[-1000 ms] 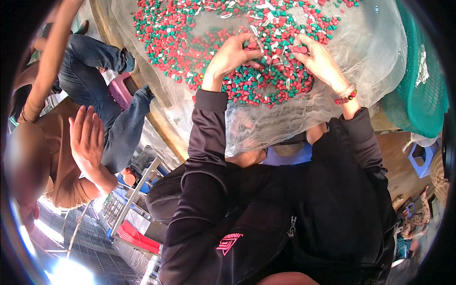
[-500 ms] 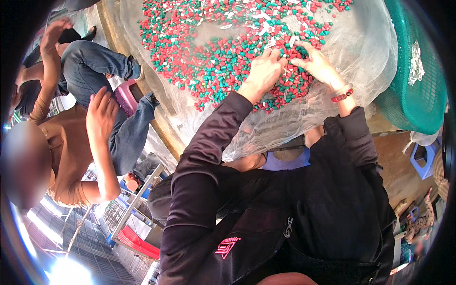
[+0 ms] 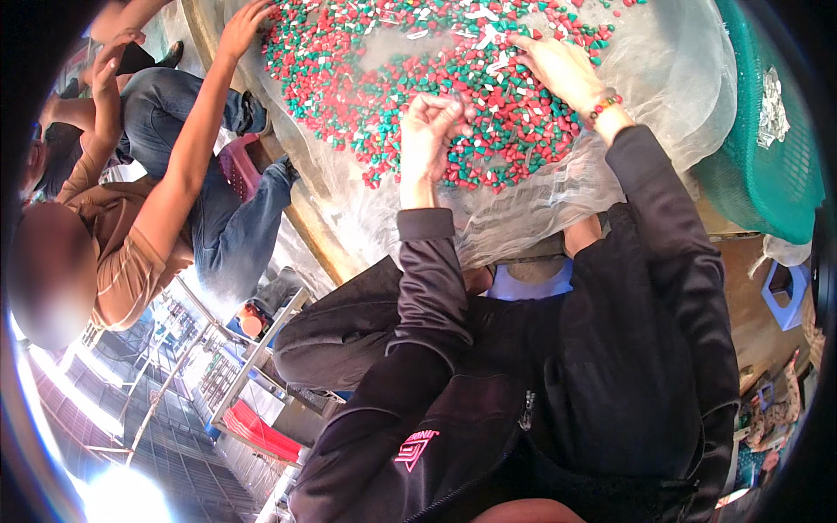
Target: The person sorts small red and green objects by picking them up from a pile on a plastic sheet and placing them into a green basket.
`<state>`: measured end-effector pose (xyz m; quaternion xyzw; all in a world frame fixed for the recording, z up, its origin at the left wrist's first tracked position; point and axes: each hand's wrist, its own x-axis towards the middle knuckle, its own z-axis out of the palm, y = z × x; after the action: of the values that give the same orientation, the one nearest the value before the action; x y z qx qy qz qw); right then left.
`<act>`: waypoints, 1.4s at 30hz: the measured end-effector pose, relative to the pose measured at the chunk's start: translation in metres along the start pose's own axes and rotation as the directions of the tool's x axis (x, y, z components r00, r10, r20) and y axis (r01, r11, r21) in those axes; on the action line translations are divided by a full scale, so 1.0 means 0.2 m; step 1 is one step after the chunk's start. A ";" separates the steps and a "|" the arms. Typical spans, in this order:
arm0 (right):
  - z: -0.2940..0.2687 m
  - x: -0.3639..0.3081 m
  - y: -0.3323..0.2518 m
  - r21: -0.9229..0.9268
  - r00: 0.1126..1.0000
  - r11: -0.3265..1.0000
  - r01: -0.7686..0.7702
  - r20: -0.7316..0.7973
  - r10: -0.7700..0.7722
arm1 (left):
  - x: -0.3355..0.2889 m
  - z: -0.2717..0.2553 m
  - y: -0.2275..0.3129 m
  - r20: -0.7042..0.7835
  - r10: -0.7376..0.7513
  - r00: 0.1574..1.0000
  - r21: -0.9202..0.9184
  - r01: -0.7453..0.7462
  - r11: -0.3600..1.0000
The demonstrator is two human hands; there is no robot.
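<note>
Small red, green and white pieces (image 3: 349,113), shaped like pebbles or cones, lie spread over a pale, sheer mesh cloth (image 3: 497,222). Above their near part my left hand (image 3: 430,131) is raised with its fingers curled in toward the palm. Whatever it may hold is too small or hidden to make out. Farther to the right, my right hand (image 3: 565,71) reaches over the pieces with fingers stretched out. Its fingertips are close to some slim white strips (image 3: 493,37) lying among them. A beaded bracelet (image 3: 602,106) circles my right wrist.
A green mesh basket (image 3: 758,166) stands at the right, with crumpled whitish material (image 3: 772,109) on it. To the left another person (image 3: 131,244) sits, one arm stretched to the pile. A pink stool (image 3: 239,170) and a blue-purple stool (image 3: 782,295) are on the floor.
My left hand has drawn back to the left and curled up. My right hand has moved away from it, slightly up toward the white strips. The other person's arm has reached forward to the pile.
</note>
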<state>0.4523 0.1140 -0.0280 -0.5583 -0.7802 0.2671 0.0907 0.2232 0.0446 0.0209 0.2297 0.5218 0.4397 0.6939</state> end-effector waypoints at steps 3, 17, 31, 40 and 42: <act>0.01 0.06 -0.02 -0.069 0.999 0.996 0.051 0.021 -0.050 | -0.09 0.00 -0.10 0.056 0.008 0.998 -0.217 0.004 0.976; 0.06 -0.40 -0.26 0.078 0.969 0.991 0.113 0.213 -0.127 | 0.05 0.06 -0.34 -0.060 0.414 0.908 0.971 -0.043 0.235; -0.25 -0.41 -0.13 0.930 0.952 -0.210 -0.302 0.304 -0.022 | 0.07 0.07 -0.30 -0.042 0.251 0.967 0.996 0.021 0.086; -0.06 -0.40 -0.19 0.577 0.934 0.816 -0.041 0.313 -0.174 | 0.12 -0.10 -0.09 -0.011 -0.017 1.000 0.675 0.020 0.738; 0.03 -0.44 -0.21 0.126 0.871 0.967 0.223 0.420 -0.256 | 0.11 -0.10 -0.08 -0.041 0.013 0.999 0.786 0.025 0.617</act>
<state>0.4471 0.0206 0.0035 -0.3802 -0.8336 0.3994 -0.0319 0.2118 0.0533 -0.0106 0.4990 0.6770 0.1696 0.5137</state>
